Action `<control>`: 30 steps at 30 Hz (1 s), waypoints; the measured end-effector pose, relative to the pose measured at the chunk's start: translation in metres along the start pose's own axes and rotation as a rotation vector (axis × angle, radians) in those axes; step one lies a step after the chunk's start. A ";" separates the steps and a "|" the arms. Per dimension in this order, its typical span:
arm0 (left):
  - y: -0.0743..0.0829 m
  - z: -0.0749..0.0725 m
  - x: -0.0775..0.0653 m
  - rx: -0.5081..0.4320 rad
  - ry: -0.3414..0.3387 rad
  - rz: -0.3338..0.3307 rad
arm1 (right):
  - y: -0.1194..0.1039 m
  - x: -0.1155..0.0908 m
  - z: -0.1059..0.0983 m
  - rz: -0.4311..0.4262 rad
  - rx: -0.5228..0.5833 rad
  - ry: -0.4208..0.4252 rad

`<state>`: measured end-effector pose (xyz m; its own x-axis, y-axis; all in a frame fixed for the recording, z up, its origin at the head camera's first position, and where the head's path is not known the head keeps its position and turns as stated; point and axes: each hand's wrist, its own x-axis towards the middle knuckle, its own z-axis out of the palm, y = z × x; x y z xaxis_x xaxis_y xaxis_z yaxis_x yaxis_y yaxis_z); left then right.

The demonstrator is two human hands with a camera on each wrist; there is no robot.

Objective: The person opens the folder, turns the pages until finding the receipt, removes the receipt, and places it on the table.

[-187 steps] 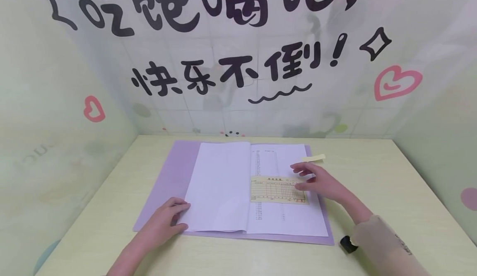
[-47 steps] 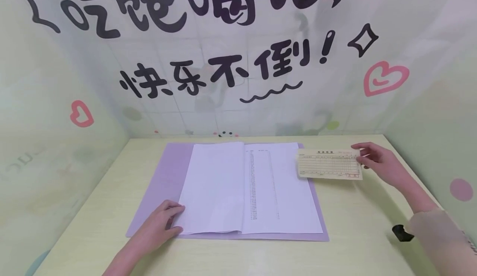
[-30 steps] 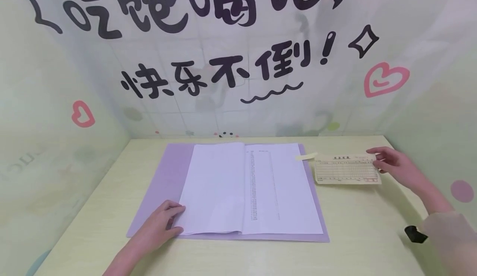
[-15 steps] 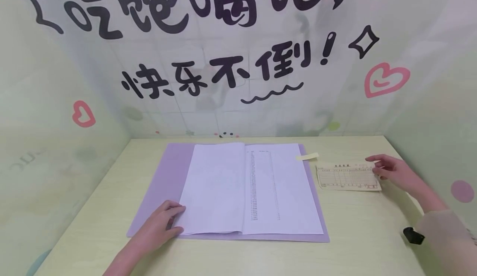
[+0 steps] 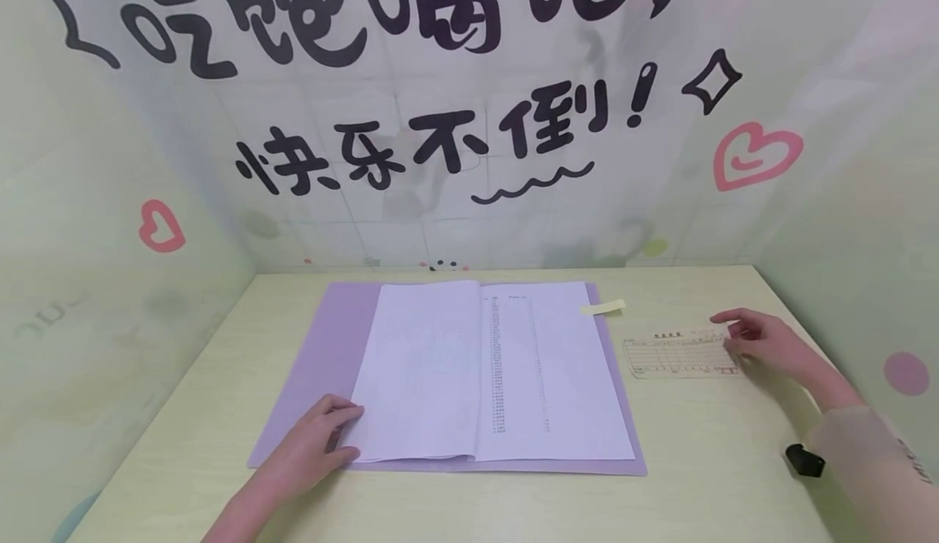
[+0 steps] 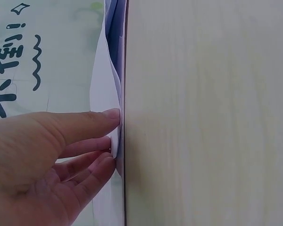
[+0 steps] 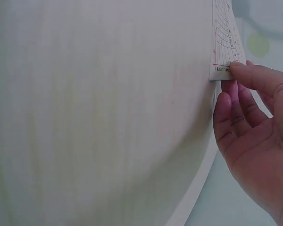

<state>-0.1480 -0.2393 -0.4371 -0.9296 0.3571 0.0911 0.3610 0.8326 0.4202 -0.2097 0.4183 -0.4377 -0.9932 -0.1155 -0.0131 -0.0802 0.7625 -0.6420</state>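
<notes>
A purple folder (image 5: 333,347) lies spread on the table with white pages in it. Its left page (image 5: 421,364) is blank, and the right page (image 5: 572,380) carries a narrow printed list. My left hand (image 5: 315,437) rests at the left page's lower left edge, thumb and fingertips touching the paper (image 6: 104,89). To the right of the folder a pale receipt slip (image 5: 675,354) with a ruled grid lies low over the table. My right hand (image 5: 770,347) pinches its right end; in the right wrist view the thumb (image 7: 254,75) covers the corner of the slip (image 7: 225,37).
A small yellow paper strip (image 5: 605,308) sticks out at the folder's upper right edge. A black object (image 5: 804,460) sits by the right sleeve (image 5: 866,461). Printed walls (image 5: 469,233) stand behind and on both sides of the table (image 5: 455,506).
The receipt slip, earlier on the right page, was carried right off the folder and then lowered toward the table. The printed list beneath it now shows fully. My left hand has stayed put.
</notes>
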 end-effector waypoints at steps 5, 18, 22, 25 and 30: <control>0.000 0.000 0.000 -0.008 -0.004 -0.003 | 0.002 0.001 0.002 -0.009 -0.023 0.011; 0.000 -0.001 -0.001 -0.007 -0.001 0.001 | 0.004 0.004 0.004 0.026 -0.079 -0.018; -0.001 -0.001 0.000 -0.004 0.004 0.000 | 0.005 0.004 0.003 0.021 -0.094 -0.017; -0.001 -0.001 0.000 -0.006 0.005 0.000 | 0.005 0.003 0.003 0.019 -0.101 -0.025; -0.002 0.000 0.000 -0.016 0.007 0.016 | 0.005 0.001 0.002 0.030 -0.117 -0.034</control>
<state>-0.1486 -0.2414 -0.4378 -0.9244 0.3668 0.1043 0.3742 0.8199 0.4333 -0.2111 0.4207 -0.4430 -0.9920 -0.1115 -0.0587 -0.0615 0.8351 -0.5467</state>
